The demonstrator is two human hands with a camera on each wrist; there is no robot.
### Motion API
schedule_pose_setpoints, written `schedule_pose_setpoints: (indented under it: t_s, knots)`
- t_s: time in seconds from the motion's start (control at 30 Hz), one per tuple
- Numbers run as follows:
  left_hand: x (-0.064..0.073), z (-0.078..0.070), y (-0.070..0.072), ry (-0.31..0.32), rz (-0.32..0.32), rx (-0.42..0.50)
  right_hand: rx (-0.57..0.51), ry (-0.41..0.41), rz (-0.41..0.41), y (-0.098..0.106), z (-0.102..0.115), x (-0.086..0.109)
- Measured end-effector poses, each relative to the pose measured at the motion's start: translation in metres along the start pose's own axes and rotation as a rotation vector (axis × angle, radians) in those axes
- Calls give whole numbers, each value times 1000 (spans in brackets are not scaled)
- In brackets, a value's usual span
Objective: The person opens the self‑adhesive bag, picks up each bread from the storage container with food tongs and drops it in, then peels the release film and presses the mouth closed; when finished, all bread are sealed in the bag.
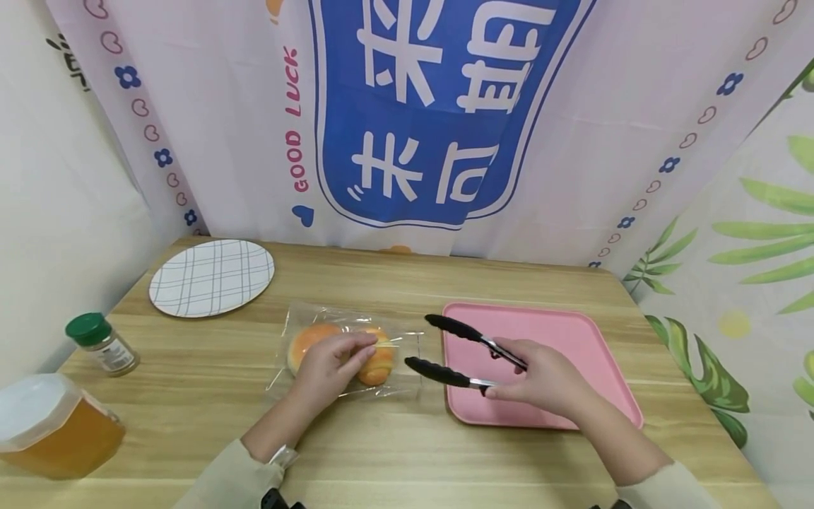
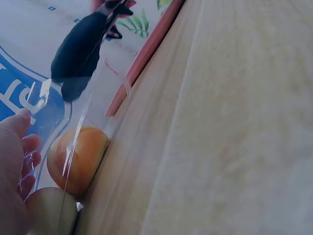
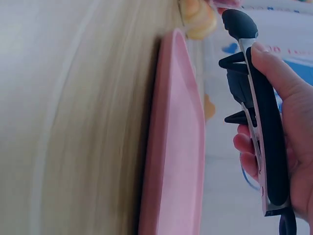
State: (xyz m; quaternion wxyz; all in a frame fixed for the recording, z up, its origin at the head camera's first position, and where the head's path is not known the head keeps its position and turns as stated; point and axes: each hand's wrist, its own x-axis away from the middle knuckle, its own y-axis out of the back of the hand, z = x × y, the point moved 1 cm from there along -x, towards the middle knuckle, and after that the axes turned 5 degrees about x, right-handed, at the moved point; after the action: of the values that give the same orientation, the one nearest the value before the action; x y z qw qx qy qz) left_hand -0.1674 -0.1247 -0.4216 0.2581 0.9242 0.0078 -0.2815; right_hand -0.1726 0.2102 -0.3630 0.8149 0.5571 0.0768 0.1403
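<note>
A: Starting with the head view, where are the breads?

B: A round bun (image 1: 311, 341) and a ridged roll (image 1: 379, 362) lie side by side in a clear bag (image 1: 407, 339) on the desk (image 1: 381, 452), left of a pink tray (image 1: 581, 336).

A: What could go wrong there?

B: The near tip of the tongs (image 1: 441, 373) overlaps the bag's right edge. Whether it is inside or above the film cannot be told. If it catches the thin plastic, the bag could crumple or drag both breads along. Squeezing hard might also dent the roll, which looks soft.

A: And the hands?

B: The left hand (image 1: 333, 362) has thumb and fingers drawn together in a narrow pinch on the film above the roll. The right hand (image 1: 537, 373) grips the tongs, their arms spread well apart over the tray.

A: Does the left wrist view add a risk?

B: The film stands raised beside the breads, with a dark tong head near it. Should the pinch slip, the plastic would probably sag into the way. Bent fingers show at the film, though glare blurs their exact contact.

A: And the right wrist view?

B: There the thumb presses along one tong arm while the other fingers curl by the second, so the grasp is firm but not fully closed. Uneven thumb pressure might twist the tongs. The tray is just beside them, and one bread shows beyond its far end.
</note>
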Motion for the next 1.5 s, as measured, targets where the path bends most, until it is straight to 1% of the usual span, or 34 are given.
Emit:
schedule_pose_setpoints:
  t_s: [0.1,0.23,0.4,0.5,0.67,0.8,0.9,1.03,1.17,1.37,1.5]
  knots:
    - [0,0,0,1,-12,-19,21,-32,-41,7,-14,11]
    - [1,1,1,7,-26,-21,28,-108,-99,11,-35,24]
    - [1,2,-1,-6,-18,-14,-44,-281,-141,15,-69,38]
    - [0,1,-3,-23,-25,-15,-80,-392,-150,19,-91,47]
    - [0,1,-3,-47,-44,-18,-141,-534,-189,25,-126,54]
    - [1,1,-3,-48,-48,-18,-123,-649,-255,30,-150,60]
    - [1,1,-4,-49,-47,-19,-76,-712,-265,34,-166,64]
    - [1,1,-4,-53,-46,-17,-91,-758,-239,36,-182,68]
    - [2,1,-3,-48,-46,-11,-109,-787,-233,34,-192,67]
    - [2,1,-4,-51,-46,-8,-107,-820,-232,29,-199,65]
    - [1,0,-4,-49,-45,-12,-107,-822,-230,27,-202,64]
